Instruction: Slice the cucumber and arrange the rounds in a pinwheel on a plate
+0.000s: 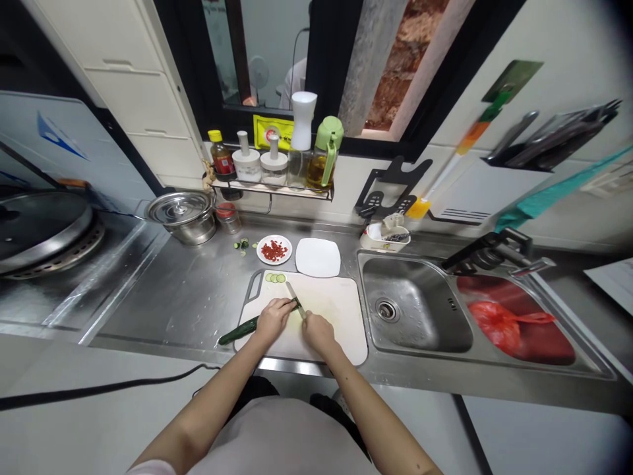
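My left hand [273, 321] is closed over a dark green cucumber [239, 331], pressing it to the white cutting board [341, 316]. The cucumber's uncut end sticks out to the left, past the board's edge. In my right hand [318, 332] is a small kitchen knife [291, 290], its blade pointing away from me, beside the cucumber's cut end. Whether the edge is in the cucumber, I cannot tell. Several pale cucumber slices [275, 278] lie at the board's far left. Behind the board are a plate of chopped red pieces [273, 251] and a white square plate [318, 257].
A double sink [420, 303] adjoins the board on the right, with a red plastic bag [499, 326] in its far basin. Green scraps [242, 245], a lidded steel pot [184, 214] and a jar [228, 218] stand back left. A condiment shelf [277, 189] hangs above.
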Action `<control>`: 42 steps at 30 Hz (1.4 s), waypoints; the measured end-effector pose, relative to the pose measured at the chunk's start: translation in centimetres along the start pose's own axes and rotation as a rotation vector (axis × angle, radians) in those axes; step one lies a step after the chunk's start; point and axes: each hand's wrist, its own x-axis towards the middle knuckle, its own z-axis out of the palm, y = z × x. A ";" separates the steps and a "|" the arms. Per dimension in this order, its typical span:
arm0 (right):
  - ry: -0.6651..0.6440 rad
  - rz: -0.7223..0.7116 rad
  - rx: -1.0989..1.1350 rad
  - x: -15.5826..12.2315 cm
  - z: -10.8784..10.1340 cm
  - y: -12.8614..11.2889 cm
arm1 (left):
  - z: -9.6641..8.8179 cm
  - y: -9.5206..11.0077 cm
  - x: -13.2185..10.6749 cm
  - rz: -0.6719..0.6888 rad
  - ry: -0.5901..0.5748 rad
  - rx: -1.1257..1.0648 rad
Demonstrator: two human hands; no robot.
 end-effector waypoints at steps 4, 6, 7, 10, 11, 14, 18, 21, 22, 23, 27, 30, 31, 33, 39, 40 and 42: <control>0.007 -0.003 0.006 -0.1 0.0 -0.2 | 0.0 -0.1 0.0 0.006 -0.002 0.003; -0.002 0.006 0.005 -0.2 -0.1 -0.2 | 0.1 -0.1 0.0 0.007 0.002 0.006; -0.003 0.010 0.005 -0.2 -0.1 -0.3 | 0.1 -0.1 -0.1 0.007 0.004 0.006; 0.000 0.016 0.005 -0.2 -0.1 -0.3 | 0.3 -0.2 -0.2 0.010 0.006 0.004; 0.000 0.017 0.005 -0.2 -0.1 -0.3 | 0.3 -0.2 -0.2 0.011 0.005 0.003; 0.004 0.017 0.006 -0.1 0.0 -0.3 | 0.3 -0.2 -0.1 0.006 0.001 0.000; 0.004 0.022 0.006 -0.1 0.0 -0.4 | 0.0 -0.1 0.0 -0.007 -0.006 -0.006; -0.009 0.031 0.003 -0.2 -0.2 -0.5 | -0.1 0.0 0.1 -0.004 -0.005 -0.011; -0.012 0.035 0.005 -0.2 -0.3 -0.5 | -0.1 0.0 0.1 -0.003 -0.005 -0.012; -0.014 0.039 0.009 -0.2 -0.4 -0.4 | -0.1 0.0 0.2 -0.002 -0.005 -0.013; -0.009 0.039 0.028 -0.1 -0.5 -0.1 | -0.2 0.0 0.2 -0.013 -0.011 -0.012; -0.009 0.023 0.039 0.1 -0.5 0.2 | -0.3 0.1 0.3 -0.024 -0.025 -0.005; -0.009 0.019 0.040 0.1 -0.5 0.3 | -0.3 0.1 0.4 -0.029 -0.031 -0.004; -0.005 0.016 0.038 0.1 -0.5 0.4 | -0.5 0.3 0.4 -0.040 -0.043 -0.006; 0.040 -0.008 -0.006 -0.6 -0.4 0.8 | -1.5 1.1 0.5 -0.087 -0.049 -0.015; 0.053 -0.010 -0.026 -0.7 -0.4 0.9 | -1.7 1.2 0.5 -0.105 -0.036 -0.018; 0.083 -0.017 -0.071 -0.9 -0.6 1.1 | -2.1 1.2 0.4 -0.171 0.018 -0.034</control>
